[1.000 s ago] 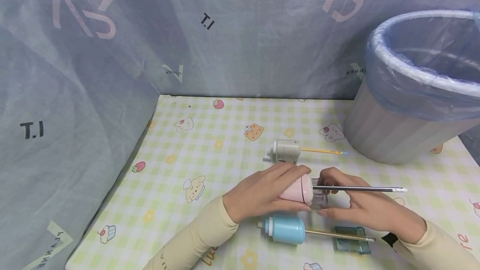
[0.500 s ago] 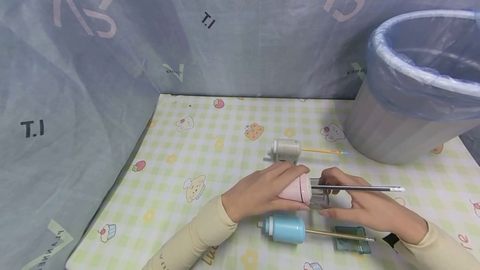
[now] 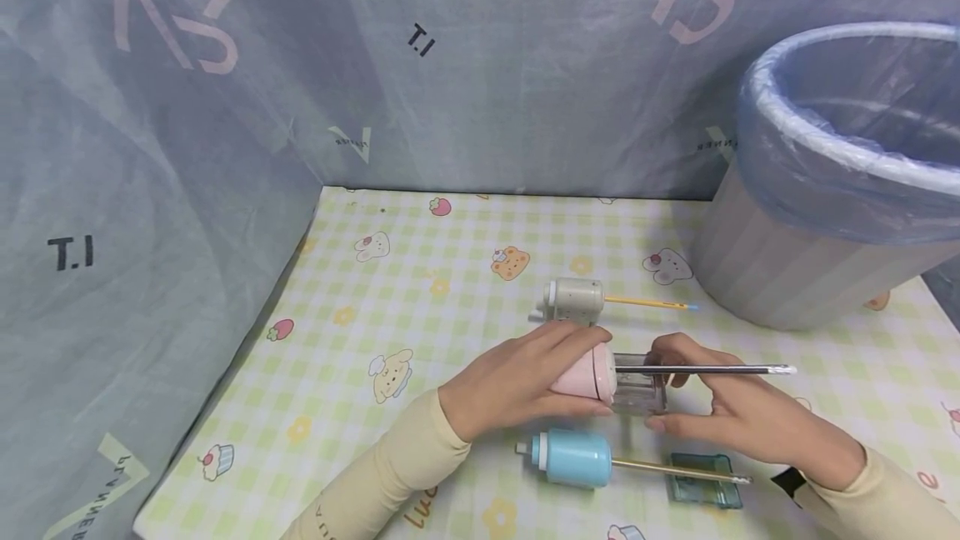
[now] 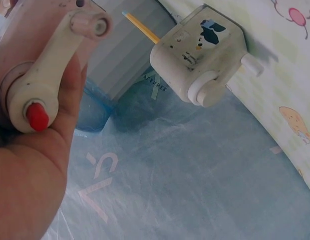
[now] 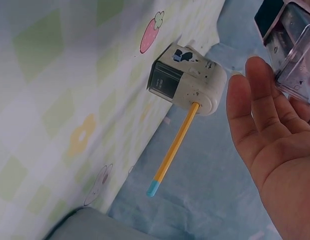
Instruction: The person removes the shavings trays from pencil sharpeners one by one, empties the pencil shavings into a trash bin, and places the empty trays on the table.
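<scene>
My left hand (image 3: 517,377) grips a pink crank pencil sharpener (image 3: 583,375), held above the table. A black pencil (image 3: 705,370) with a pale end sticks out of it to the right. In the left wrist view its white crank arm (image 4: 42,75) with a red hub shows beside the palm. A clear shavings drawer (image 3: 640,386) stands out from the sharpener's right side. My right hand (image 3: 738,407) holds that drawer's outer end between thumb and fingers. The right wrist view shows the drawer (image 5: 297,55) at the fingertips, partly out of frame.
A grey-white sharpener (image 3: 576,297) with a yellow pencil (image 3: 648,302) lies behind my hands. In front lie a blue sharpener (image 3: 576,457) with a gold-toned pencil (image 3: 660,468) and a teal transparent drawer (image 3: 705,482). A lined bin (image 3: 795,257) stands at the right rear.
The clear drawer shows more of its length outside the pink sharpener. My right hand has shifted slightly right, while the left hand, sharpener and pencil have moved slightly left.
</scene>
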Demonstrator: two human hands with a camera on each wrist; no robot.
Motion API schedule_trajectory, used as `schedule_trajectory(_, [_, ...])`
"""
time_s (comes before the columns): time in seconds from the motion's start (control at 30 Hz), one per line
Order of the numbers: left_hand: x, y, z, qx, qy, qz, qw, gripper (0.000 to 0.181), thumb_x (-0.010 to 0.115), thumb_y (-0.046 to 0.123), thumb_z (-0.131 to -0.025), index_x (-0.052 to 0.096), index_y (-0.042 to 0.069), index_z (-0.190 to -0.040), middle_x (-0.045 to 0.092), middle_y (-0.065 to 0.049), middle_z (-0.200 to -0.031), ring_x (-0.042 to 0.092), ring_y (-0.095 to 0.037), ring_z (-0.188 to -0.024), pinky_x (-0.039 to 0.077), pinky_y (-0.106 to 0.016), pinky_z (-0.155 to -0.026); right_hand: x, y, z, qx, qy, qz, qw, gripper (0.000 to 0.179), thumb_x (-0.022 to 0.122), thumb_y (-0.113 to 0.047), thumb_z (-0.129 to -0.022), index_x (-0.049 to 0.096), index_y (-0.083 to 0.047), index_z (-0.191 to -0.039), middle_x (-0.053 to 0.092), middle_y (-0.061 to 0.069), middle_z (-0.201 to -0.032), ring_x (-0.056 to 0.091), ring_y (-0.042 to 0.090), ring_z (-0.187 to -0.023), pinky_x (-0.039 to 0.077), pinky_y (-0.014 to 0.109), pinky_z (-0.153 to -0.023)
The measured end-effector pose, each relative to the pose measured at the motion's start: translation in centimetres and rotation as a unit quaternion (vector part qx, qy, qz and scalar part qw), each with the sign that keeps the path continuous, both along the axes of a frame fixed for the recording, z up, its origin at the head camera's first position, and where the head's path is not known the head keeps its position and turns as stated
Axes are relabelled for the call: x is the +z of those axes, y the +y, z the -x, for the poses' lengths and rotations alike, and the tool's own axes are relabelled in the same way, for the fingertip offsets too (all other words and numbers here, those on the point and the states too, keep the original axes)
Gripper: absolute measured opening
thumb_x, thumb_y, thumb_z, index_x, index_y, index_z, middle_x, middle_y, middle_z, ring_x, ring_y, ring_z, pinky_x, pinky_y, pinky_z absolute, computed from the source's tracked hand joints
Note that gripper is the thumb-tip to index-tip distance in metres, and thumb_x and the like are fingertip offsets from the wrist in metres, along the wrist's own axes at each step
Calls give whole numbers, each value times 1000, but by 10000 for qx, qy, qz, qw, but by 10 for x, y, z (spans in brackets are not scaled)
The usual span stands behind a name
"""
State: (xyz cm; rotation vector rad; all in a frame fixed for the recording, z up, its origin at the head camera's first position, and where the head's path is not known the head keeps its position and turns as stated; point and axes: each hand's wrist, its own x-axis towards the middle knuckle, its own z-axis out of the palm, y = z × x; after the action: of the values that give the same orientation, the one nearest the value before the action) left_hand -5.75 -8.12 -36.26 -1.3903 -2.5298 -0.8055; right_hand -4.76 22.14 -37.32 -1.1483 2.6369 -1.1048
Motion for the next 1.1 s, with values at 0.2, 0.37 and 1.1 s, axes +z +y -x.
schedule_trajectory(0.2, [0,-3,0,20,-87,-24,10000,69,84,41,-94,53,11,-148,63,0,-136,59,-13,-122,49,-24,-102,0,2,-1,-135,34,-74,9999,51,88,-25,-91,56,-32,-131,62,-21,-110,58,8,-95,49,28,-76])
schedule_trajectory(0.37, [0,-5,1,93,-165,52,9998,70,84,42,-94,53,12,-149,63,0,-136,60,-13,-122,50,-26,-102,-1,3,-2,-209,35,-106,9997,50,89,-26,-90,58,-27,-129,61,-21,-112,57,7,-95,50,29,-77])
schedule_trajectory(1.1, [-6,-10,13,215,-323,17,9992,72,85,41,-93,54,9,-150,63,-3,-139,59,-13,-119,50,-23,-95,-10,11,-1,146,163,241,9995,58,90,-15,-86,59,-26,-134,67,-16,-115,64,4,-98,52,26,-79])
